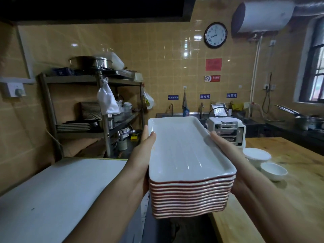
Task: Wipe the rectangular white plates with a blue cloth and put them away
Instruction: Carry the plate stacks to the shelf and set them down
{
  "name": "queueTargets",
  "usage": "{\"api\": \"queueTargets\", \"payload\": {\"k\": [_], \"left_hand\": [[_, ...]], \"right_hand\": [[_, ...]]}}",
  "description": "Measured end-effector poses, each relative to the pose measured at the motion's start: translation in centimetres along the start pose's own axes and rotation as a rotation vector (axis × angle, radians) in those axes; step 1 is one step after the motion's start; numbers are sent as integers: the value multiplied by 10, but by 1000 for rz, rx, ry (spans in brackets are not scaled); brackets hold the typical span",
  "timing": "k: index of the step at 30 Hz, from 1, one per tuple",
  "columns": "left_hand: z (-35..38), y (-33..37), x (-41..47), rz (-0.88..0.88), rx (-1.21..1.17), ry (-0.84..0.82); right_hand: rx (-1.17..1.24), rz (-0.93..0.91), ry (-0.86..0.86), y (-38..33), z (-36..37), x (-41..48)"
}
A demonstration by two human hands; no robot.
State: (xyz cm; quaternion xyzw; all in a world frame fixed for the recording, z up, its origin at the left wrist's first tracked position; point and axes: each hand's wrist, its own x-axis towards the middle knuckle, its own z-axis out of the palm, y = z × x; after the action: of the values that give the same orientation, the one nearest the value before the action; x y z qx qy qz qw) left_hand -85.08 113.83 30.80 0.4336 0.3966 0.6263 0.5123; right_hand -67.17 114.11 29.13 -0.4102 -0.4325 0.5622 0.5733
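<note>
Rectangular white plates [185, 146] are being held as one stack in the air between the white surface [52, 190] and the wooden surface [289, 172], touching neither, probably so that all are being carried away in one trip. The stack is being grasped along both long sides by the left grip [144, 148] and right grip [226, 146], thumbs being hooked over the top rim, forearms being stretched forward.
</note>
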Motion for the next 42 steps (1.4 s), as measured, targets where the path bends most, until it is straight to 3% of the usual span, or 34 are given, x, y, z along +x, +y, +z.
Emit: {"api": "queueTargets", "payload": {"k": [6, 17, 25, 31, 38, 42], "left_hand": [[-13, -26, 105, -40, -11, -18], [-23, -21, 335, -54, -37, -34], [-2, -47, 470, 9, 192, -4], [24, -86, 562, -16, 118, 44], [57, -106, 699, 31, 402, 196], [49, -119, 767, 3, 451, 247]], "right_hand": [[-29, 68, 52, 16, 14, 99], [-2, -4, 154, 2, 61, 322], [72, 22, 67, 10, 45, 462], [130, 52, 16, 21, 14, 569], [116, 99, -9, 12, -9, 706], [105, 141, -54, 13, -6, 770]]}}
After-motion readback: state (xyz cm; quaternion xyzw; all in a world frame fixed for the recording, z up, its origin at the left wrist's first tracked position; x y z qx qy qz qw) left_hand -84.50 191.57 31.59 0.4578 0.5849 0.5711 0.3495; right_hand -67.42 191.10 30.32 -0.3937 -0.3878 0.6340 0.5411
